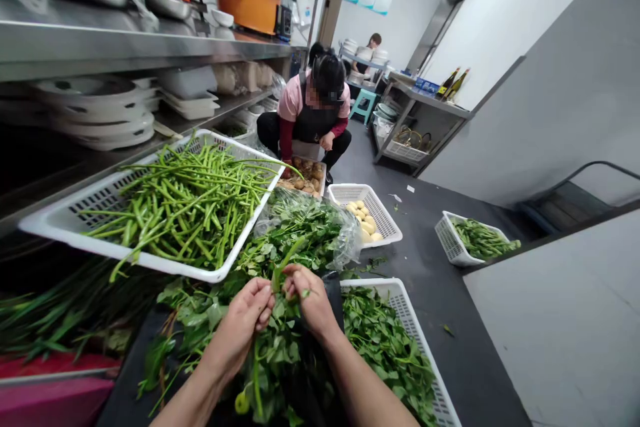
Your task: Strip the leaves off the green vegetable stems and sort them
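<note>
Between my two hands is a leafy green stem point(286, 265), its upper end pointing up and away. My left hand point(245, 313) pinches it from the left, fingers curled. My right hand point(309, 297) holds it from the right, thumb and fingers pinched close. More leafy greens point(285, 347) lie under my hands and over my lap. Just ahead, a heap of leafy greens point(305, 223) spills from a clear plastic bag point(349, 233). At left a white basket point(213, 275) holds cut green stems point(190, 200). A second white basket point(425, 340) by my right forearm holds picked leaves point(385, 340).
A co-worker point(315, 107) squats ahead by a crate of potatoes point(310, 173). Near it, a white basket point(393, 223) holds peeled potatoes point(367, 220). Steel shelving point(150, 47) runs along the left. Another basket of green vegetables point(450, 243) stands at right.
</note>
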Demonstrator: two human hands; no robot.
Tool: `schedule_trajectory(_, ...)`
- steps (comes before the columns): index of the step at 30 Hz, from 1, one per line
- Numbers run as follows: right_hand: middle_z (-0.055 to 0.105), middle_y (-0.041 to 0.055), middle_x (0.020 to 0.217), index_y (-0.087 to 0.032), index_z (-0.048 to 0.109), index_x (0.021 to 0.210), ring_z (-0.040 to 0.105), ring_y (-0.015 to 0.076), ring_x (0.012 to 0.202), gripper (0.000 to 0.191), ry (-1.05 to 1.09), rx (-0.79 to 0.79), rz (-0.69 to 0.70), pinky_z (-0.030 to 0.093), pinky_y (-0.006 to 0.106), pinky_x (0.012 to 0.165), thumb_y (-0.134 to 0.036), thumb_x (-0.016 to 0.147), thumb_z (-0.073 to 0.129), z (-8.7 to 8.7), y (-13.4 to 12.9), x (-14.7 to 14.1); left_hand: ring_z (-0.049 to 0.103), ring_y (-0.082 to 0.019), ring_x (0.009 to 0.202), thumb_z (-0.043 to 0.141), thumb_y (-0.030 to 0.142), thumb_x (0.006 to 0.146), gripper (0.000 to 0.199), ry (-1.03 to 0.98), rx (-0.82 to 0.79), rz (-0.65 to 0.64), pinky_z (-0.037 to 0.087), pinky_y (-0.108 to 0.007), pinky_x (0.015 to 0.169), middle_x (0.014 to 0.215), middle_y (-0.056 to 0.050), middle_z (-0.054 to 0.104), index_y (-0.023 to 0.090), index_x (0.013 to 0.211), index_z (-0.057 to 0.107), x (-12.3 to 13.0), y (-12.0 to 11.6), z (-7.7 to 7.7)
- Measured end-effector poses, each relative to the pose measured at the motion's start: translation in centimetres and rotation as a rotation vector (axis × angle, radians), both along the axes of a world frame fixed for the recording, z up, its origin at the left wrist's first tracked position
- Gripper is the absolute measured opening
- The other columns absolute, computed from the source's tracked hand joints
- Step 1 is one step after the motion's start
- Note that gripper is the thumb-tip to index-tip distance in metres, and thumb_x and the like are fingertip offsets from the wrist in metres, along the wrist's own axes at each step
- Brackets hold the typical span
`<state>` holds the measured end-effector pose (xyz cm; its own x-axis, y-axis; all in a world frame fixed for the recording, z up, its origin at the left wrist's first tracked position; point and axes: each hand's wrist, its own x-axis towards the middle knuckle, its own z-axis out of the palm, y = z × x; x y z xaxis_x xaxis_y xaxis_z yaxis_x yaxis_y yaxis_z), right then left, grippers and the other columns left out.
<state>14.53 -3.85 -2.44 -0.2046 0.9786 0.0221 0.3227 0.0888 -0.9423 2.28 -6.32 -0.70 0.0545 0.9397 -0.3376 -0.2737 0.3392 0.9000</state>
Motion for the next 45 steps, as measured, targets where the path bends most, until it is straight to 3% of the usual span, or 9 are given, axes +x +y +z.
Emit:
schedule_trajectory(5,0.053,0.0008,0.066,-0.018,0.054,0.075,0.048,0.0128,0.059,0.02,-0.431,0.19,0.053,0.034,0.022,0.056,-0.026,0.088,0.04,1.1,0.2,0.1,0.057,-0.015,0.065,0.064,0.045,0.062,0.028,0.279,0.212,-0.022,0.048,-0.026,0.062,0.066,0.001,0.058,0.02,0.069,0.055,-0.1,0.1,-0.6)
schedule_trajectory(9,0.056,0.0004,0.066,-0.019,0.052,0.078,0.049,0.0126,0.059,0.017,-0.565,0.272,0.149,0.033,0.022,0.055,-0.023,0.089,0.04,0.7,0.6,-0.3,0.059,-0.026,0.102,0.064,0.046,0.061,0.04,0.387,0.189,0.032,0.047,-0.036,0.087,0.102,-0.007,0.067,0.02,0.091,0.064,-1.4,0.9,-0.4)
schedule_trajectory(12,0.061,0.0024,0.074,-0.018,0.053,0.084,0.054,0.0132,0.063,0.016,-0.579,0.351,0.198,0.037,0.022,0.059,-0.021,0.09,0.039,0.6,0.6,-0.8,0.058,-0.028,0.106,0.066,0.051,0.06,0.041,0.271,0.126,-0.002,0.043,-0.039,0.094,0.101,-0.009,0.069,0.019,0.086,0.068,-1.4,1.7,-0.1)
schedule_trajectory(18,0.063,0.0043,0.077,-0.018,0.056,0.083,0.057,0.0144,0.066,0.017,-0.733,0.439,0.192,0.037,0.022,0.056,-0.021,0.088,0.04,-1.8,-1.7,-1.4,0.066,-0.018,0.077,0.061,0.025,0.076,0.012,-0.151,-0.103,0.181,0.051,-0.029,0.077,0.077,-0.006,0.072,0.015,0.071,0.065,-0.7,3.4,1.8)
schedule_trajectory(23,0.059,0.0011,0.06,-0.019,0.056,0.066,0.052,0.0125,0.054,0.02,-0.553,0.333,0.195,0.035,0.022,0.052,-0.02,0.083,0.045,-4.3,-4.0,-0.5,0.067,-0.012,0.064,0.039,0.01,0.09,0.03,-0.371,-0.099,0.414,0.055,-0.025,0.065,0.065,-0.003,0.068,0.015,0.067,0.058,-3.1,5.2,5.0)
schedule_trajectory(27,0.063,0.0046,0.076,-0.017,0.061,0.077,0.056,0.0147,0.07,0.019,-0.185,0.272,-0.035,0.041,0.024,0.064,-0.027,0.084,0.046,-1.1,-2.4,0.9,0.064,-0.01,0.055,0.037,0.008,0.091,0.031,-0.405,-0.112,0.444,0.053,-0.02,0.054,0.059,-0.002,0.064,0.013,0.068,0.057,-4.2,5.5,6.2)
schedule_trajectory(33,0.041,-0.0042,0.055,-0.018,0.051,0.063,0.032,0.0078,0.046,0.034,0.318,-0.053,-0.263,0.026,0.021,0.044,-0.048,0.081,0.049,2.9,1.0,2.2,0.043,-0.004,0.034,0.031,0.009,0.093,0.034,-0.523,-0.053,0.398,0.038,-0.011,0.036,0.046,0.005,0.045,0.011,0.07,0.056,-4.8,5.4,6.2)
schedule_trajectory(41,0.048,-0.0037,0.06,-0.018,0.055,0.076,0.041,0.0085,0.053,0.024,0.158,-0.136,0.372,0.034,0.02,0.051,-0.036,0.085,0.042,2.7,1.4,-3.4,0.027,-0.002,0.029,0.03,0.009,0.093,0.033,-0.54,-0.078,0.267,0.023,-0.01,0.028,0.043,0.008,0.031,0.011,0.068,0.052,-4.0,5.8,5.8)
schedule_trajectory(45,0.043,-0.0047,0.053,-0.019,0.042,0.063,0.04,0.0091,0.052,0.022,-0.083,-0.003,0.31,0.032,0.02,0.052,-0.025,0.084,0.038,1.3,-0.8,-5.2,0.023,-0.001,0.029,0.028,0.01,0.094,0.033,-0.598,-0.157,0.337,0.018,-0.01,0.027,0.044,0.009,0.028,0.013,0.067,0.047,-3.7,6.3,5.1)
